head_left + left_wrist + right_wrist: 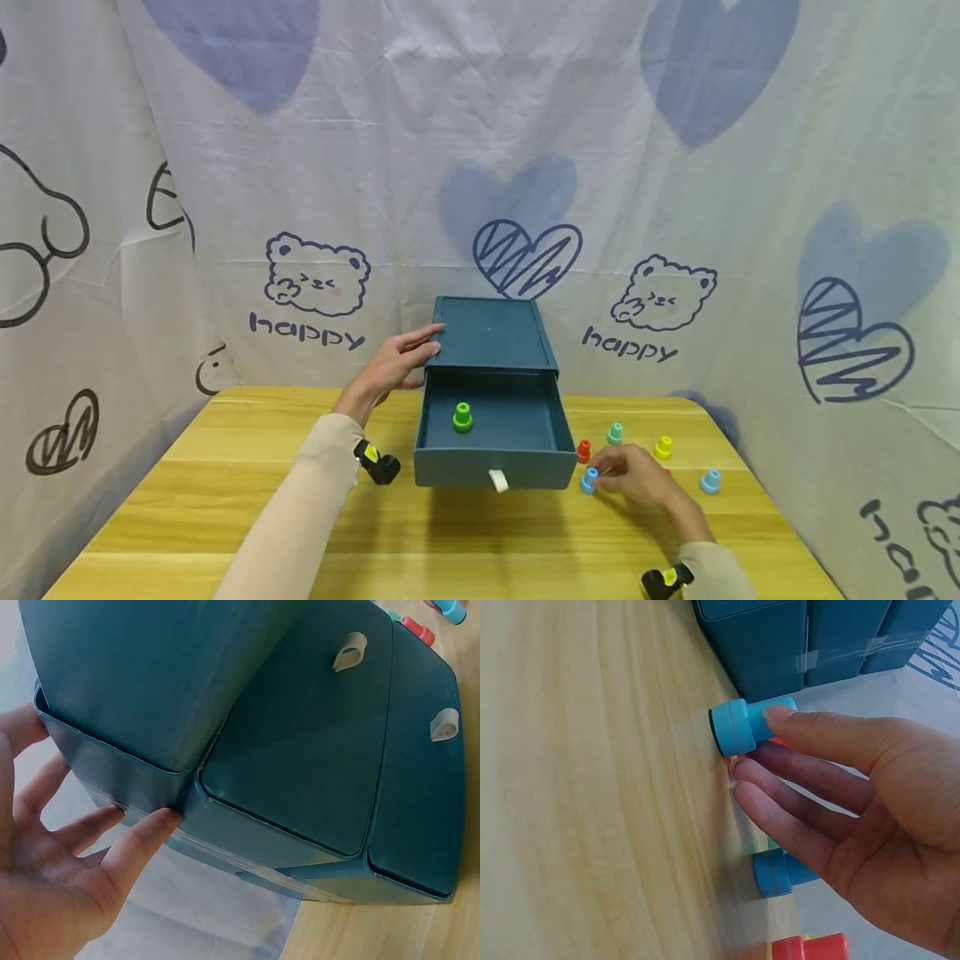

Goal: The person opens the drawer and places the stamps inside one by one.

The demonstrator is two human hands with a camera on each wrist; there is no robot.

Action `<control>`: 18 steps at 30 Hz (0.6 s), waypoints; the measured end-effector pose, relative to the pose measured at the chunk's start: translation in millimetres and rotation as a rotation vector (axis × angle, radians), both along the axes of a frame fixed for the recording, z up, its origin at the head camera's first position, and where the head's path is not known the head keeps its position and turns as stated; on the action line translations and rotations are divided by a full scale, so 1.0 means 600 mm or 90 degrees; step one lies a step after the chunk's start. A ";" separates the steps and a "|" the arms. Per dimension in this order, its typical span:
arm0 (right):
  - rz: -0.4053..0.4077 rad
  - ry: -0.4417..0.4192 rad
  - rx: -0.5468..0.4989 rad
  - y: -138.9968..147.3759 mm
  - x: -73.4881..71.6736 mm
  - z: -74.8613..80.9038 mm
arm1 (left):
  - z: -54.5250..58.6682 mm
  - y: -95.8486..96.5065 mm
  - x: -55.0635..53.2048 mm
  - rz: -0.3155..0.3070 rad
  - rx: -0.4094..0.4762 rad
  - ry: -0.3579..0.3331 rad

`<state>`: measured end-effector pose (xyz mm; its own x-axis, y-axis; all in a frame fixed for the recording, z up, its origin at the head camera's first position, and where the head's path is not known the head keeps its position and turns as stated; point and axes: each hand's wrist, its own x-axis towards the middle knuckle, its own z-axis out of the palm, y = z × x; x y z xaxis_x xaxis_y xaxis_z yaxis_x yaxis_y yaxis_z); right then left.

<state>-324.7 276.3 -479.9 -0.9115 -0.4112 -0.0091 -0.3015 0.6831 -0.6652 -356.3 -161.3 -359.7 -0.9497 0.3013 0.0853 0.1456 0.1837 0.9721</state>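
Observation:
Near the right side of a dark teal drawer cabinet (pixel 491 333), my right hand (pixel 637 477) pinches a small blue stamp (pixel 588 482) between thumb and fingers. In the right wrist view the thumb lies on the narrow end of that stamp (pixel 735 727), and its wide base is close to the tabletop. The top drawer (pixel 465 468) is pulled out, with a green stamp (pixel 462 418) standing inside it. My left hand (pixel 390 367) touches the cabinet's left side, its fingers (pixel 142 840) spread against the upper edge.
Beside my right hand stand a red stamp (pixel 583 451), a mint one, a yellow stamp (pixel 663 447) and a light blue stamp (pixel 710 481). Another red stamp is mostly hidden behind the hand. Two lower drawers (pixel 300 750) are closed. A printed cloth (pixel 525 125) hangs behind the wooden table (pixel 187 500).

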 end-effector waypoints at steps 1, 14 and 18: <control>0.001 0.001 0.000 0.000 0.000 0.000 | 0.000 0.000 0.000 0.000 0.001 -0.001; 0.033 0.039 -0.027 0.009 0.003 0.056 | 0.002 0.003 0.001 0.001 0.001 -0.004; 0.025 0.044 -0.009 0.010 0.002 0.084 | 0.000 0.002 -0.001 0.001 -0.001 -0.002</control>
<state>-323.4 282.2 -429.7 -0.8931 -0.4458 0.0596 -0.3733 0.6608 -0.6512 -356.7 -160.3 -359.6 -0.9502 0.3005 0.0825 0.1431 0.1856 0.9722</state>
